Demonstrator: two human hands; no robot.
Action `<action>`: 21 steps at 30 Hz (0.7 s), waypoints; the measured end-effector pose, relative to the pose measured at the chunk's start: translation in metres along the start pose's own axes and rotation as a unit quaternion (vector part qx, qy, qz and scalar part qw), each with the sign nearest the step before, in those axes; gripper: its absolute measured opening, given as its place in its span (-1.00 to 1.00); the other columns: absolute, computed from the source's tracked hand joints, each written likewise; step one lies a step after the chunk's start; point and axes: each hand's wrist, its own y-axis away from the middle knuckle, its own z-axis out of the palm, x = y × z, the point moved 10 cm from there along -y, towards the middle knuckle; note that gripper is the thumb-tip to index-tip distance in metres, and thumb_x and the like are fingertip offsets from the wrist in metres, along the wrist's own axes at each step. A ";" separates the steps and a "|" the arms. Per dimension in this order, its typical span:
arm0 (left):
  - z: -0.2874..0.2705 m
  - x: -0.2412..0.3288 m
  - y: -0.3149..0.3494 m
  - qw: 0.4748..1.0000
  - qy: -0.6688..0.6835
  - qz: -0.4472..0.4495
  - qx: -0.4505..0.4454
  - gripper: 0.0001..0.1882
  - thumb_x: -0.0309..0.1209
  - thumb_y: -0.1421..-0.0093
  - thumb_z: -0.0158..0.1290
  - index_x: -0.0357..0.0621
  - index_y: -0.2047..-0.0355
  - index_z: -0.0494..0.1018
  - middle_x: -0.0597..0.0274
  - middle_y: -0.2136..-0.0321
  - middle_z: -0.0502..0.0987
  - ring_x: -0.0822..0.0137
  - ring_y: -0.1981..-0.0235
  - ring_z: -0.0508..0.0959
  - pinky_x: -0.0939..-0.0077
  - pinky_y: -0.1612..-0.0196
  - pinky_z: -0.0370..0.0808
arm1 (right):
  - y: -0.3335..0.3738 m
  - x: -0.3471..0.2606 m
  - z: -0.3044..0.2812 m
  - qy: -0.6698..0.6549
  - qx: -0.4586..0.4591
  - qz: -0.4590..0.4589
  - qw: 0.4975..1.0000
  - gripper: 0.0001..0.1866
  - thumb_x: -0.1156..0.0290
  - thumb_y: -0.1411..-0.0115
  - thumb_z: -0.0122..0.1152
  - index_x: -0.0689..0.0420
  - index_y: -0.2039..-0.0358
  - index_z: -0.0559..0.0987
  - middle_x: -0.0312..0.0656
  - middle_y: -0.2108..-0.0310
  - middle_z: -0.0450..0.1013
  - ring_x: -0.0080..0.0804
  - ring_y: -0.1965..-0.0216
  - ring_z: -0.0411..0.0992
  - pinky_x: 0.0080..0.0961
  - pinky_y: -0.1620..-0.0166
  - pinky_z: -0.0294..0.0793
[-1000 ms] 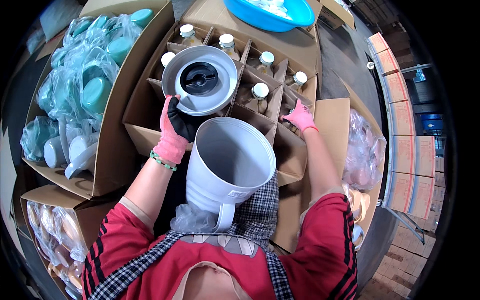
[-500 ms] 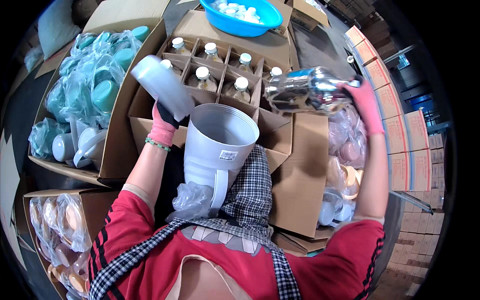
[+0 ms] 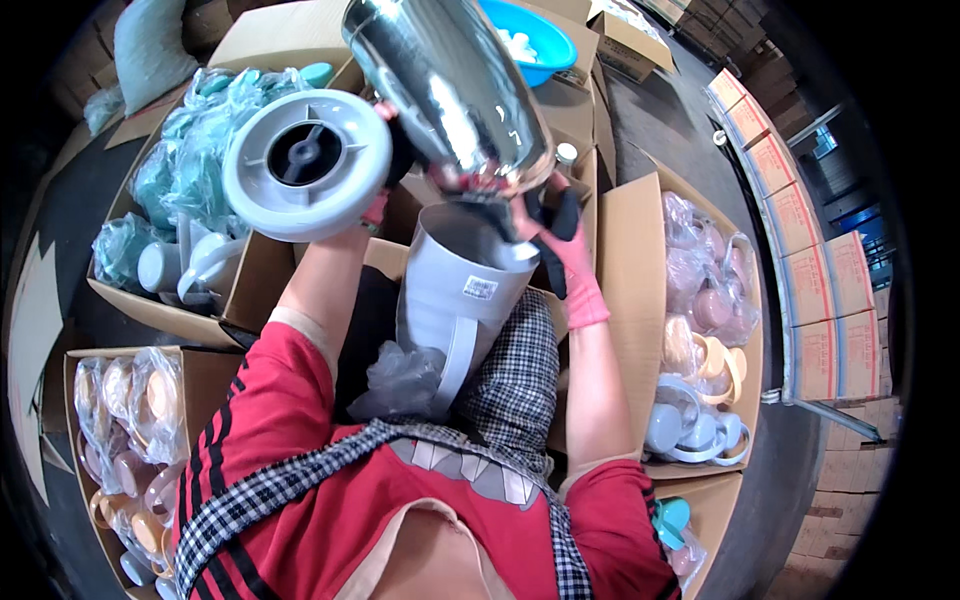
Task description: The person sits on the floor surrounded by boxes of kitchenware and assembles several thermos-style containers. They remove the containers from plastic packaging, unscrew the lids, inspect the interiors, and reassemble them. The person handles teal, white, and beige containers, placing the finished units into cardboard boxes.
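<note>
My left hand [image 3: 383, 172], in a pink glove with dark fingers, is closed on a round grey plastic flask part [image 3: 262, 212] with a dark hub in its centre. Most of those fingers are hidden behind it. A shiny silver vacuum-flask liner [image 3: 455, 85] is tilted above my lap, its lower end gripped by my gloved right hand [image 3: 562, 238]. Just under it, a grey flask body [image 3: 440, 290] with a side handle and a small label stands upright between my legs, mouth up. A crumpled clear plastic bag [image 3: 400, 380] lies against its base.
A carton of bagged turquoise flask parts [image 3: 190, 170] is at left, with another of peach parts [image 3: 130, 420] nearer. Bagged pink, peach and grey parts [image 3: 705, 260] fill a carton at right. A blue basin [image 3: 545, 50] with white caps stands behind the divided carton. Stacked boxes [image 3: 820, 290] line the right.
My right hand has brought the silver liner leftward, over the flask body. My left hand has turned the grey part so its round end faces up, and the view has shifted slightly.
</note>
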 end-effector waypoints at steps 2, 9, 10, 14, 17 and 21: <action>-0.056 -0.022 0.002 0.992 0.086 -0.087 -0.037 -0.53 -0.02 -0.12 -0.21 -0.22 0.32 0.37 0.10 0.40 0.39 0.21 0.24 0.33 0.29 0.00 0.20 | 0.005 0.037 0.045 -0.132 -0.144 0.121 0.973 -0.35 0.30 -0.05 0.18 0.21 -0.10 0.15 -0.26 0.11 0.32 -0.52 0.20 0.37 -0.55 0.16 0.41; -0.023 -0.030 0.041 0.956 -0.040 -0.288 -0.032 -0.65 -0.27 -0.11 -0.07 -0.29 0.19 0.31 0.07 0.42 0.41 0.25 0.38 0.43 0.39 0.23 0.36 | 0.003 0.066 0.041 -0.147 0.050 0.270 0.950 -0.25 -0.29 -0.03 -0.18 0.16 0.07 0.36 -0.30 0.27 0.36 -0.59 0.35 0.34 -0.66 0.27 0.40; -0.029 -0.037 0.055 0.934 -0.055 -0.354 -0.007 -0.67 -0.33 -0.12 -0.04 -0.31 0.17 0.31 0.08 0.42 0.43 0.27 0.39 0.45 0.42 0.26 0.39 | -0.004 0.066 0.047 -0.215 0.050 0.252 0.942 -0.28 -0.22 -0.07 -0.13 0.17 0.00 0.27 -0.27 0.14 0.29 -0.53 0.15 0.28 -0.63 0.08 0.28; -0.042 -0.030 0.084 0.925 -0.105 -0.357 0.075 -0.68 -0.36 -0.12 -0.04 -0.31 0.17 0.31 0.08 0.38 0.43 0.31 0.34 0.45 0.50 0.28 0.42 | -0.013 0.032 0.046 -0.214 0.033 0.176 0.960 -0.19 0.20 0.06 0.30 0.21 -0.12 0.10 -0.15 -0.03 0.15 -0.46 -0.06 0.10 -0.53 -0.09 0.10; -0.061 -0.043 0.102 0.912 0.043 -0.383 0.141 -0.70 -0.32 -0.11 -0.02 -0.29 0.23 0.35 -0.02 0.27 0.42 0.29 0.27 0.44 0.44 0.18 0.40 | -0.013 0.025 0.057 -0.008 -0.093 0.205 0.974 -0.19 0.20 0.21 0.41 0.24 -0.02 0.26 -0.14 0.05 0.25 -0.45 0.00 0.19 -0.55 -0.07 0.15; -0.030 -0.033 0.093 0.935 -0.061 -0.335 0.099 -0.76 -0.28 -0.10 -0.03 -0.23 0.37 0.41 -0.13 0.12 0.35 0.15 0.14 0.40 0.31 0.02 0.31 | -0.007 0.031 0.070 0.149 -0.343 0.276 0.885 -0.34 0.31 0.31 0.41 0.23 0.16 0.34 -0.29 0.37 0.31 -0.57 0.35 0.25 -0.64 0.21 0.27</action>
